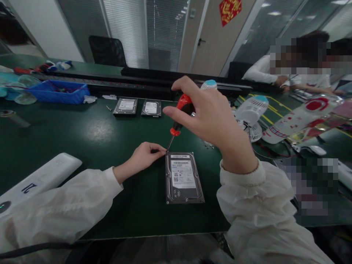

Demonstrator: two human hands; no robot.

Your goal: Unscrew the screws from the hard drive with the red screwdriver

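Holding screwdriver (180,115) tip at hard drive (183,178) corner, right hand (209,113) gripping.

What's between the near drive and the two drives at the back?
Head view: bare green table. Only the screwdriver hangs over that stretch, tip at the near drive's back-left corner.
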